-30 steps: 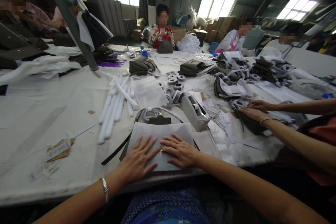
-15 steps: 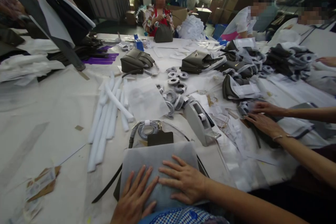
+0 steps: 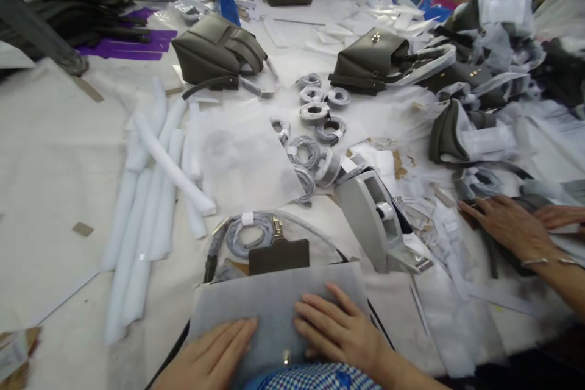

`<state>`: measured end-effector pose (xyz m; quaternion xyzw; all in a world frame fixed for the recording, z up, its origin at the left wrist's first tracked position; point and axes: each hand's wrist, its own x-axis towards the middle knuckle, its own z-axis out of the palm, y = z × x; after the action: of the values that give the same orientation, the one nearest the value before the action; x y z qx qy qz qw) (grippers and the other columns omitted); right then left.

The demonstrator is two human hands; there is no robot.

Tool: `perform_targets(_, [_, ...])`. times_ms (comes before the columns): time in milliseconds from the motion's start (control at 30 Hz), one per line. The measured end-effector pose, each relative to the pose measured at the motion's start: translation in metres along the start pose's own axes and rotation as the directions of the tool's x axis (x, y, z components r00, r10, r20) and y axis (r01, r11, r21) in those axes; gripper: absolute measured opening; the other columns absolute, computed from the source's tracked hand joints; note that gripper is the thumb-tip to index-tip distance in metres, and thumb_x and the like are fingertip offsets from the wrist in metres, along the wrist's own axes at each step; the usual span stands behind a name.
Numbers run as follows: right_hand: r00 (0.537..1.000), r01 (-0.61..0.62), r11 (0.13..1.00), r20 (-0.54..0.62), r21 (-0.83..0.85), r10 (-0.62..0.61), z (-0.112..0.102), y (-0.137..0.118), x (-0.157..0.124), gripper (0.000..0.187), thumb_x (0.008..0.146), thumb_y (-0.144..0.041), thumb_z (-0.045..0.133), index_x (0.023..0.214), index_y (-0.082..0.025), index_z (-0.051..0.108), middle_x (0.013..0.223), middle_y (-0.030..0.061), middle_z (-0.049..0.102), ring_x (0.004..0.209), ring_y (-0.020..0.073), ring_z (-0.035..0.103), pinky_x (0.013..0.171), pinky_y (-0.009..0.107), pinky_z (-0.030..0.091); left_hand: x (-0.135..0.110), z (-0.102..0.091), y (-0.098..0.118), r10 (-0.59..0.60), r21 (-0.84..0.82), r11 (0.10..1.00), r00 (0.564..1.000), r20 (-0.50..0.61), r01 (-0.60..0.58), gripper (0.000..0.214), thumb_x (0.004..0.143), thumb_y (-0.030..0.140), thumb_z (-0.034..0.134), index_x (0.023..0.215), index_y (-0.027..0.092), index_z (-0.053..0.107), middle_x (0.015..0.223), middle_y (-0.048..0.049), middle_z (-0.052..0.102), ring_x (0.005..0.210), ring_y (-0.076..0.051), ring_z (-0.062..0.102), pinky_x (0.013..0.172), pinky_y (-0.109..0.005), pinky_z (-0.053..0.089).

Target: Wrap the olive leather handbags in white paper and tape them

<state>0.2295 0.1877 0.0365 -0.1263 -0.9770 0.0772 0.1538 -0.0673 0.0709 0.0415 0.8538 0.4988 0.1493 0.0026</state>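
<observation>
My left hand (image 3: 210, 359) and my right hand (image 3: 340, 332) lie flat, fingers stretched out, on a sheet of white tissue (image 3: 274, 301) that covers a dark handbag at the table's near edge. The bag's dark flap (image 3: 278, 255) and a small metal clasp (image 3: 286, 356) show past the tissue. A coiled grey strap (image 3: 249, 233) lies just beyond the flap. A grey tape dispenser (image 3: 377, 222) stands to the right of my right hand.
White foam tubes (image 3: 150, 195) lie left of a tissue sheet (image 3: 244, 158). Wrapped strap coils (image 3: 315, 128) and olive handbags (image 3: 219, 55) (image 3: 372, 61) fill the middle. Another person's hands (image 3: 516, 225) press on a bag at the right. Paper scraps (image 3: 439, 237) litter that side.
The view has tilted down and moved closer to the table. My hands have slid toward me over the tissue, still flat on it. The neighbour's hands stay on their bag.
</observation>
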Motion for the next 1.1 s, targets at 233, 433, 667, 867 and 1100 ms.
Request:
perform_targets(233, [0.955,-0.291,0.957,0.065,0.005,0.290,-0.006,0.006,0.010,0.049,0.098,-0.048,0.050,0.132,-0.013,0.059,0.130,0.0106,0.065,0.125,0.0242,0.055,0.106,0.039,0.044,0.039,0.007,0.001,-0.083,0.079,0.993,0.997,0.003,0.083,0.044,0.100,0.048,0.043,0.122,0.017,0.065,0.118,-0.0062,0.071,0.106,-0.022,0.065,0.097,-0.036,0.048])
perform_targets(433, [0.906,-0.396,0.914,0.197,0.087,0.374,-0.008,0.005,0.017,0.050,0.095,-0.054,0.053,0.124,-0.013,0.060,0.107,0.0121,0.069,0.096,0.0255,0.061,0.088,0.041,0.048,0.039,0.003,0.004,-0.167,0.006,0.986,0.986,0.019,0.167,0.043,0.099,0.049,0.044,0.116,0.014,0.064,0.106,-0.0074,0.072,0.093,-0.021,0.067,0.087,-0.034,0.049])
perform_targets(667, [0.889,-0.397,0.898,0.326,0.191,0.323,-0.025,0.010,0.027,0.030,0.092,-0.050,0.059,0.096,-0.020,0.059,0.088,0.0045,0.063,0.084,0.0239,0.053,0.080,0.038,0.039,0.055,-0.016,0.002,-0.190,-0.153,0.967,0.977,0.102,0.204,0.029,0.091,0.048,0.059,0.101,0.020,0.059,0.088,-0.0031,0.067,0.082,-0.021,0.062,0.082,-0.036,0.049])
perform_targets(867, [0.909,-0.354,0.923,0.288,0.154,0.301,-0.024,0.009,0.024,0.031,0.098,-0.050,0.049,0.093,-0.020,0.057,0.080,0.0027,0.061,0.073,0.0218,0.052,0.070,0.036,0.033,0.045,-0.014,0.005,-0.192,-0.150,0.966,0.974,0.120,0.209,0.032,0.095,0.051,0.052,0.100,0.020,0.059,0.081,-0.0024,0.064,0.075,-0.020,0.060,0.072,-0.033,0.046])
perform_targets(1100, [0.829,-0.425,0.902,0.433,0.074,0.354,-0.009,0.018,0.038,0.011,0.095,-0.033,0.058,0.095,-0.022,0.055,0.075,0.0000,0.067,0.068,0.0208,0.061,0.063,0.033,0.031,0.042,0.014,0.000,-0.229,-0.046,0.968,0.945,0.233,0.246,0.042,0.101,0.051,0.032,0.107,0.021,0.061,0.078,-0.0019,0.066,0.069,-0.019,0.060,0.067,-0.033,0.042])
